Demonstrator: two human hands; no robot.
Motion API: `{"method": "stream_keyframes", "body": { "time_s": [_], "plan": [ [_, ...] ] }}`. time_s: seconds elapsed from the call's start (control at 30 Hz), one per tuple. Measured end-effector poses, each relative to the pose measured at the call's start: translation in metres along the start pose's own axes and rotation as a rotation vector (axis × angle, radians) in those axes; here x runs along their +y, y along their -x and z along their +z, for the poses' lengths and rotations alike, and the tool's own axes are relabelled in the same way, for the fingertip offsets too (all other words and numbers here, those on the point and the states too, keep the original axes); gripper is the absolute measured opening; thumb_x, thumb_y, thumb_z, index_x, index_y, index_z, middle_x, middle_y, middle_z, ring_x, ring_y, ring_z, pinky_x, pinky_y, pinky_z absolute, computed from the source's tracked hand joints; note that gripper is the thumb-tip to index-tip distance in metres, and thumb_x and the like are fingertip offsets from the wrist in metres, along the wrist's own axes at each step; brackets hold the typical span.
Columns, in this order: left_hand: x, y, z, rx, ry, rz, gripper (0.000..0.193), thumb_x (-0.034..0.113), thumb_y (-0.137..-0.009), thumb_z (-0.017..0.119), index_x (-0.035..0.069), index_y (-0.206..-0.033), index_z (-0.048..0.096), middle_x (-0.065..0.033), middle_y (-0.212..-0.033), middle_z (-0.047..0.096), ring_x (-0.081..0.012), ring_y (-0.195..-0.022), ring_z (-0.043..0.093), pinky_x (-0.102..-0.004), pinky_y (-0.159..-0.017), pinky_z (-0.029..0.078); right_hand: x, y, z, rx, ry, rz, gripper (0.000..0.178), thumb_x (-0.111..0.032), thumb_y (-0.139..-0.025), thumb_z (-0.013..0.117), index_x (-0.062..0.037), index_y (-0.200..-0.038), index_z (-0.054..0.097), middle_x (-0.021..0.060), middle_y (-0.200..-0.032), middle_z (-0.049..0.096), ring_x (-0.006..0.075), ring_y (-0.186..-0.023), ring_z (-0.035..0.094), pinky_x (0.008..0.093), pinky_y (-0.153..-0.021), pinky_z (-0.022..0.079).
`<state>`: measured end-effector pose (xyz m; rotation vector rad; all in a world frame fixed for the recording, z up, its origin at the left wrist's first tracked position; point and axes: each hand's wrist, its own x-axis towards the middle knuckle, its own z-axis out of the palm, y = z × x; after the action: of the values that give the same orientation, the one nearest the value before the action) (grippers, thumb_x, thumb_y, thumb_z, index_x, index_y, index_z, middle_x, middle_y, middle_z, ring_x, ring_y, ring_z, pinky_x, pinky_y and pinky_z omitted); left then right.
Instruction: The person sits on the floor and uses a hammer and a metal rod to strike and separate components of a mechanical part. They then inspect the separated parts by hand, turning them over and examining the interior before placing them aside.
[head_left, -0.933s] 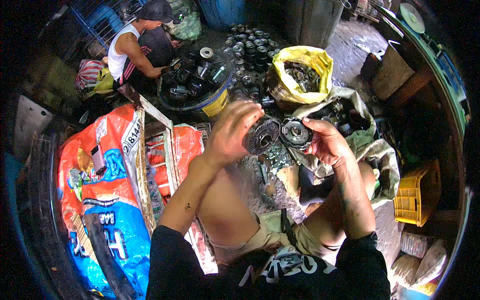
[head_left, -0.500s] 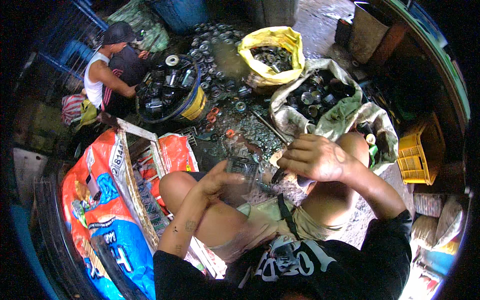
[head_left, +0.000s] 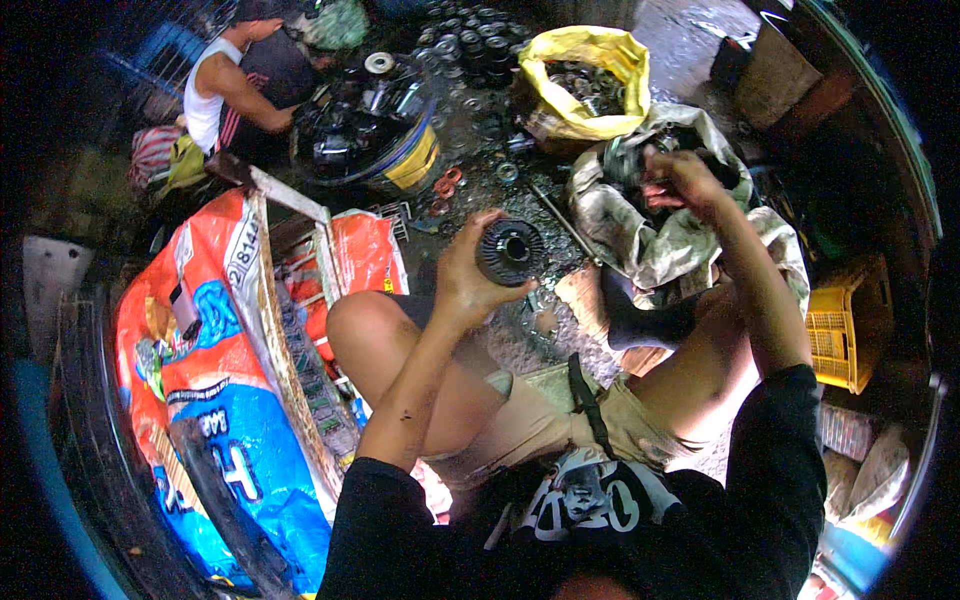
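Note:
My left hand (head_left: 472, 268) grips a black pleated filter cartridge (head_left: 508, 252), round with radial ridges and a hole in its centre. It is held above the floor, in front of my knees. My right hand (head_left: 686, 186) is out over the mouth of a dirty white sack (head_left: 622, 235) and is smeared by motion. Just left of its fingers is a blurred, dark, shiny thing (head_left: 627, 160); I cannot tell whether the hand touches it. The sack's contents are largely hidden behind my hand.
A co-worker (head_left: 212, 95) in a white top reaches into a tub (head_left: 424, 150) of dark metal cans. A yellow sack (head_left: 640, 70) holds small metal parts. Red rings (head_left: 447, 184) and a rod (head_left: 565, 225) lie on the wet floor. A yellow crate (head_left: 838, 340) stands right.
My right hand has moved from beside the left hand, up and right to the white sack. My left hand has risen, turning the cartridge's round end into view. The whole view has shifted.

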<state>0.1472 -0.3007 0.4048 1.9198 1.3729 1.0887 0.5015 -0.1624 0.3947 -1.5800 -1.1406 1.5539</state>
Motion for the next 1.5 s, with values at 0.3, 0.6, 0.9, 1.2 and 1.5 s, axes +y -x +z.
{"method": "stream_keyframes", "body": {
  "time_s": [0.3,0.6,0.9,1.2,1.5],
  "plan": [
    [0.004,-0.001,-0.001,0.075,-0.08,0.073,0.089,0.023,-0.049,0.092,0.007,-0.126,0.051,-0.0107,-0.121,0.062,-0.0282,-0.113,0.061,-0.0385,-0.099,0.047,-0.066,0.126,0.128,-0.272,0.543,-0.968,0.014,-0.008,-0.074,0.076,-0.007,-0.087,0.072,0.0163,-0.138,0.053,0.0303,-0.12,0.054,0.0403,-0.101,0.041],
    [0.004,-0.009,0.012,-0.022,-0.063,-0.092,0.084,0.017,-0.049,0.087,0.006,-0.125,0.053,-0.016,-0.121,0.061,-0.0324,-0.112,0.06,-0.039,-0.099,0.047,-0.048,0.105,0.144,-0.287,0.952,-1.217,0.022,-0.017,-0.063,0.073,-0.0044,-0.081,0.07,0.0159,-0.149,0.04,0.0332,-0.129,0.045,0.0478,-0.101,0.038],
    [-0.014,-0.006,0.022,-0.132,0.002,-0.26,0.085,0.022,-0.05,0.088,0.005,-0.126,0.054,-0.0175,-0.119,0.063,-0.0318,-0.113,0.061,-0.0388,-0.098,0.047,-0.047,0.093,0.12,-0.147,0.915,-1.274,0.024,-0.018,-0.058,0.072,-0.0036,-0.077,0.072,0.0124,-0.148,0.043,0.0285,-0.131,0.044,0.0457,-0.101,0.037],
    [-0.039,0.006,0.034,-0.237,-0.013,-0.234,0.086,0.021,-0.051,0.091,0.008,-0.127,0.052,-0.0142,-0.123,0.062,-0.0275,-0.115,0.06,-0.0378,-0.101,0.046,-0.054,0.095,0.098,-0.069,0.889,-1.239,0.027,-0.008,-0.06,0.071,0.0003,-0.086,0.07,0.0151,-0.146,0.046,0.0325,-0.129,0.046,0.0427,-0.101,0.037],
    [0.016,0.025,0.044,-0.456,0.084,0.035,0.087,0.028,-0.053,0.087,0.003,-0.128,0.05,-0.0181,-0.121,0.058,-0.0353,-0.114,0.056,-0.0418,-0.101,0.043,-0.016,0.052,0.072,-0.207,1.223,-0.835,0.025,-0.007,-0.065,0.07,-0.0002,-0.089,0.071,0.0152,-0.149,0.04,0.037,-0.13,0.041,0.0481,-0.108,0.034]
  ]
}}
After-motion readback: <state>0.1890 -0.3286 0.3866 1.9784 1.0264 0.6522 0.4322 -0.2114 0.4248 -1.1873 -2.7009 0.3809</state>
